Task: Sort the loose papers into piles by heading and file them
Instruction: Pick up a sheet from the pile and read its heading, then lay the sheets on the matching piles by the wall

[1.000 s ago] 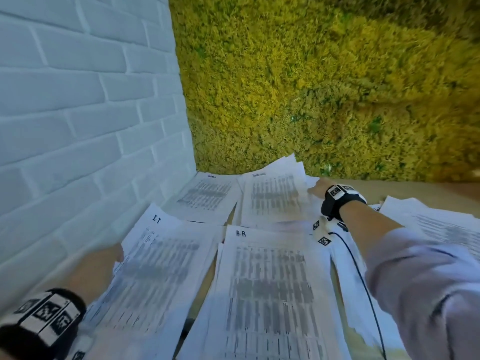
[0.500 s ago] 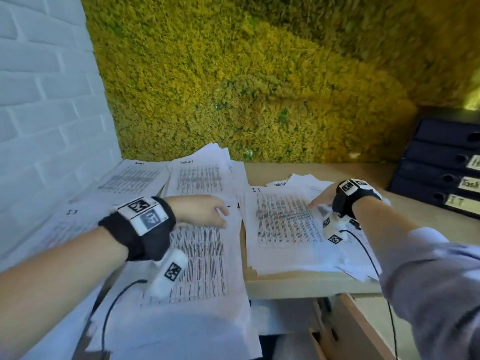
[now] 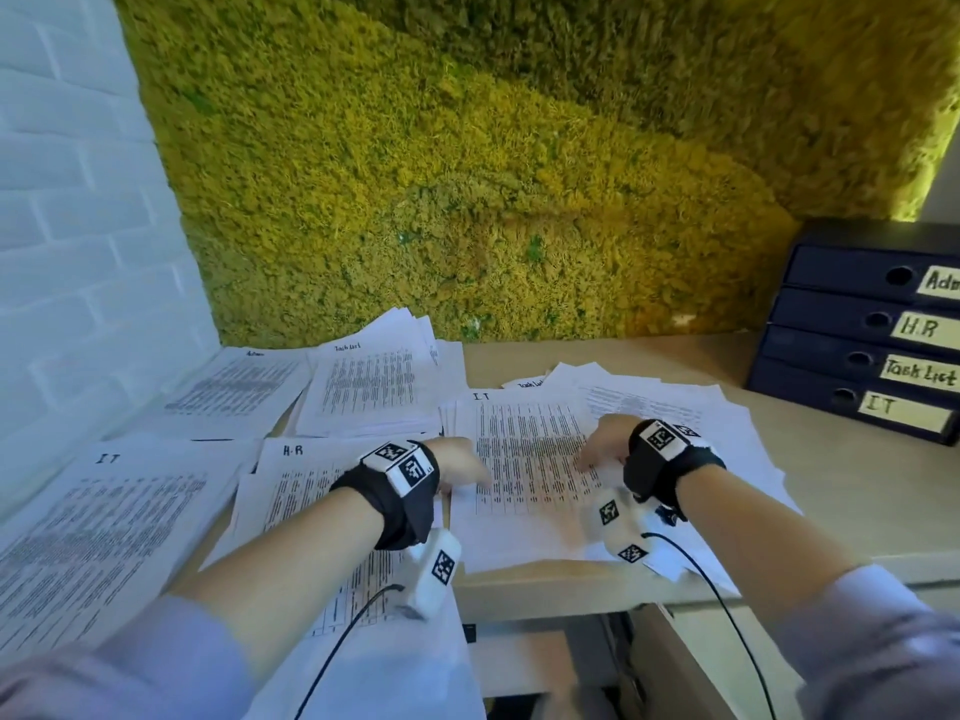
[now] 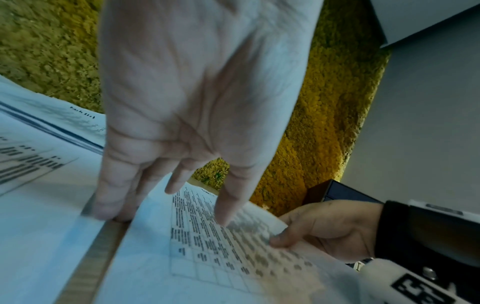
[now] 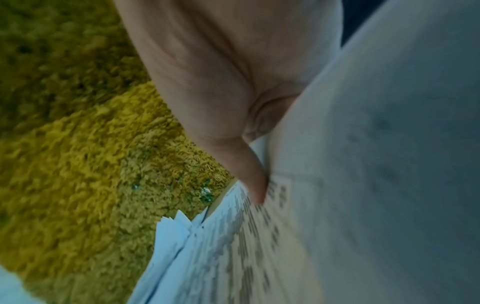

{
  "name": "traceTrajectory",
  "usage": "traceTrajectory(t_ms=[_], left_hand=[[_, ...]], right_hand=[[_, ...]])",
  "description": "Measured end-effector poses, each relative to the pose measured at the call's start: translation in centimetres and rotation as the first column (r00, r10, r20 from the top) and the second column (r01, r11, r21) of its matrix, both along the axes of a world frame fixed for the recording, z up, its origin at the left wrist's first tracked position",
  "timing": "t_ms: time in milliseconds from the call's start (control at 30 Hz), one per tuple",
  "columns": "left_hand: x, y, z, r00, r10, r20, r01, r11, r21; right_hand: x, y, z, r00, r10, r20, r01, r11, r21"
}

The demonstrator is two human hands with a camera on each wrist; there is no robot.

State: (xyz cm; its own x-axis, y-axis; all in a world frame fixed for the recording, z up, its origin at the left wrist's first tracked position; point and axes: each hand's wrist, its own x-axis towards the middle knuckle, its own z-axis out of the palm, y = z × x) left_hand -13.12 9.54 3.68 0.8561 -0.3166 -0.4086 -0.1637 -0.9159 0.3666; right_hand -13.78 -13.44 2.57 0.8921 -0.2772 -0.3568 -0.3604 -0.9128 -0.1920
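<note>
An IT-headed sheet (image 3: 524,475) tops the loose pile (image 3: 727,433) at the desk's middle. My right hand (image 3: 597,449) pinches that sheet's right edge; in the left wrist view its thumb (image 4: 283,240) lies on top and the paper (image 4: 207,246) curls up. The right wrist view shows the thumb (image 5: 254,185) against the lifted sheet (image 5: 363,185). My left hand (image 3: 462,465) has straight fingers (image 4: 171,185) touching down at the sheet's left edge. Sorted piles lie to the left: IT (image 3: 104,511), H.R (image 3: 306,491), Admin (image 3: 239,387), Task List (image 3: 369,387).
Four dark binders (image 3: 852,356) are stacked at the right, labelled Admin, H.R, Task List and IT. A moss wall (image 3: 467,174) backs the desk and a white brick wall (image 3: 67,252) closes the left. The desk's front edge (image 3: 545,584) runs just under my wrists.
The view swung right. My left hand came off the left IT pile to the middle sheet. My right hand left the Task List pile and took hold of the loose pile's top sheet.
</note>
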Motion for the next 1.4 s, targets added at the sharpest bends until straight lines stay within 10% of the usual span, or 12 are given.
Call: traceTrajectory(t_ms=[133,367,533,600,833,967,1100,1233,1300,1400], left_hand=[[0.2,0.9,-0.8,0.996,0.066,-0.059,-0.073,0.991,-0.115],[0.5,2.3,2.0,0.954,0.179,-0.241,-0.292,0.741,-0.605],[1.9,6.5,6.0,0.937,0.276,-0.214,-0.314,0.397,-0.862],[1.5,9.7,8.1,0.913,0.390,-0.121,-0.254,0.309,-0.917],[0.3,26.2,9.3,0.595,0.756,0.273,-0.319,0.534,-0.783],[-1.4,34.4,4.7,0.496,0.776,0.388,-0.372,0.594,-0.713],[-2.4,38.5,0.4,0.683,0.512,0.521,-0.544,0.833,-0.106],[-3.0,39.5,-2.0,0.933,0.244,0.264,-0.359,0.663,0.657],[-2.0,38.8,-0.5,0.946,0.201,0.253,-0.323,0.635,0.702],[-0.7,34.0,3.9,0.943,0.159,0.293,-0.282,0.850,0.446]], right_hand=[[0.1,-1.3,-0.2,0.964,-0.145,0.225,0.098,0.973,0.210],[-3.1,0.7,8.9,0.619,-0.368,0.694,0.007,0.886,0.464],[-2.2,6.5,11.2,0.601,-0.517,0.610,-0.370,0.496,0.785],[-2.2,9.6,11.6,0.636,-0.475,0.608,-0.398,0.473,0.786],[-0.1,23.7,9.1,0.627,-0.323,0.709,-0.526,0.496,0.691],[0.4,33.2,5.1,0.819,0.071,0.569,-0.544,0.409,0.733],[2.3,40.1,0.1,0.842,0.472,0.261,-0.536,0.682,0.497],[2.1,41.8,-2.2,0.846,0.531,0.040,-0.515,0.796,0.317],[2.5,41.0,-0.7,0.816,0.576,0.034,-0.552,0.762,0.337],[3.5,38.1,2.0,0.775,0.615,0.144,-0.583,0.608,0.539]])
